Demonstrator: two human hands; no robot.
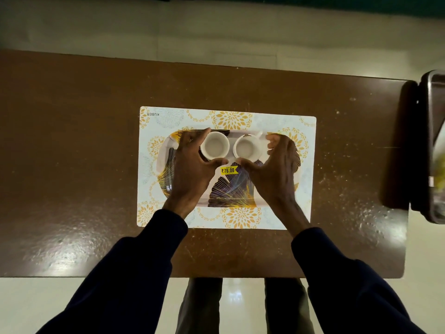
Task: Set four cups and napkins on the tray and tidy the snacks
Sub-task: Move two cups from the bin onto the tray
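Both hands are over the tray, each curled around a white cup. Left hand (190, 162) reaches in from a dark sleeve, thumb on the near side of the left cup (215, 144) and fingers (203, 132) hooked round its far side, a loose half-open clasp on the rim. Right hand (277, 169) mirrors it: thumb tucked under the near edge of the right cup (247, 146), fingers spread and arched beside the cup's right flank, whether they touch it I cannot tell. Both cups stand upright, empty, side by side and just apart at the far end of the tray (231, 191), a patterned tray with purple and gold fans and a yellow price sticker (229, 170) sitting between the two thumbs. Under the tray lies a white placemat (231, 119) with orange floral print, flat on the brown bench (72, 153). Off at the right edge, a dark-rimmed container (431, 145) overhangs the bench end, blurred. Below the bench edge, the person's legs show against a pale floor (60, 304).
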